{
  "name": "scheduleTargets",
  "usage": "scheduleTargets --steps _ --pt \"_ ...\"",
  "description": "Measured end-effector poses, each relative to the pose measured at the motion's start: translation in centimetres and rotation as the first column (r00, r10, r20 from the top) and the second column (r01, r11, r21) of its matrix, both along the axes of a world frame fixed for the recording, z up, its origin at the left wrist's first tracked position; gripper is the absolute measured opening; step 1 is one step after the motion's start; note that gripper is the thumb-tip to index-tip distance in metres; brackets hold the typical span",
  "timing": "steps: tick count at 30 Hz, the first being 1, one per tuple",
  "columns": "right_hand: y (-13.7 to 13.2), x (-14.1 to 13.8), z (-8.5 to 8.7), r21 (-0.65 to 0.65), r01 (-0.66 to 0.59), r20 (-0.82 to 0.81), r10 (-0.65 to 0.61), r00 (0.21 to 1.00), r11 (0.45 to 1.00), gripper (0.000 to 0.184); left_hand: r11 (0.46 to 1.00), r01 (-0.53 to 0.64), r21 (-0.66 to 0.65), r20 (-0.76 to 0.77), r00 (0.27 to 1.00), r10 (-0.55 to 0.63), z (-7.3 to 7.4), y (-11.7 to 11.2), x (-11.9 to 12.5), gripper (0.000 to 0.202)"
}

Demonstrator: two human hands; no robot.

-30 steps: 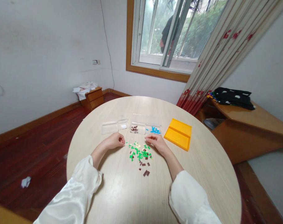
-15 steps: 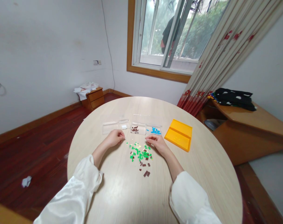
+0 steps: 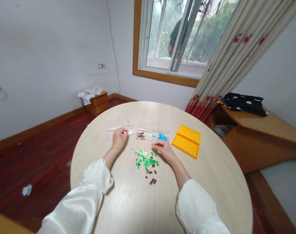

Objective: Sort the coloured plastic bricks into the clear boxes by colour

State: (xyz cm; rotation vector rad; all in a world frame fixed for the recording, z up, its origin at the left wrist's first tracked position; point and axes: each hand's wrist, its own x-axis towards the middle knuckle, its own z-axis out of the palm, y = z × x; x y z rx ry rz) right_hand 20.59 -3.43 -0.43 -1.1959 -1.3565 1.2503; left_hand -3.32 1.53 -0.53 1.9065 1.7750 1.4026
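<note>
My left hand (image 3: 119,139) is over the front of the left clear plastic box (image 3: 110,134), thumb and fingertips pinched together. Whatever it may hold is too small to make out. A small white piece (image 3: 130,133) lies in that box, right of the fingertips. My right hand (image 3: 163,149) rests at the upper right of a loose pile of small green pieces (image 3: 145,160), its fingers closed together; any tiny thing between them is hidden. Brown pieces (image 3: 153,181) and pale yellow bits (image 3: 144,152) lie among and below the green ones.
A clear two-part box holds brown bits (image 3: 141,134) on its left and blue pieces (image 3: 162,136) on its right. The open yellow case (image 3: 187,140) stands farther right on the round table (image 3: 128,208). A person (image 3: 176,37) shows outside the window.
My left hand has moved up and slightly left, from the table in front of the left clear box to over it. My right hand has barely moved.
</note>
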Motion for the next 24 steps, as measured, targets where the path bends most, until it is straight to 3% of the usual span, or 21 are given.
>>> scheduleTargets --steps 7,16,24 --pt "0.0 0.1 -0.3 0.007 -0.002 0.015 0.002 1.0 1.0 0.018 0.998 -0.053 -0.042 -0.232 0.972 0.041 -0.2 0.8 0.1 0.015" --pt "0.0 0.1 -0.3 0.018 0.001 0.021 -0.002 1.0 1.0 0.017 0.995 -0.05 -0.083 -0.356 0.934 0.017 -0.2 0.5 0.1 0.02" --pt "0.0 0.0 -0.2 0.023 0.001 0.046 -0.002 0.999 1.0 0.016 0.995 0.048 -0.085 -0.512 0.855 -0.085 0.3 -0.5 0.7 0.023"
